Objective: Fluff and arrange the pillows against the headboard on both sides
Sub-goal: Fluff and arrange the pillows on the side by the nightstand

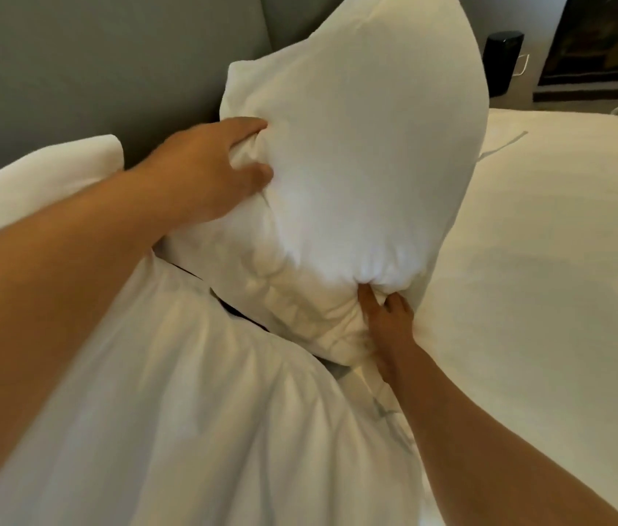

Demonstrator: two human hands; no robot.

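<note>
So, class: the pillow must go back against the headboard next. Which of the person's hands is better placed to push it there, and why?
Probably the left hand: it grips the pillow on the side nearest the headboard. The right hand only pinches the bottom edge.

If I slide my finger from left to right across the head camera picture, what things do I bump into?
Pillow lying by the headboard → left hand → big pillow held up → black speaker → dark frame in the corner.
</note>
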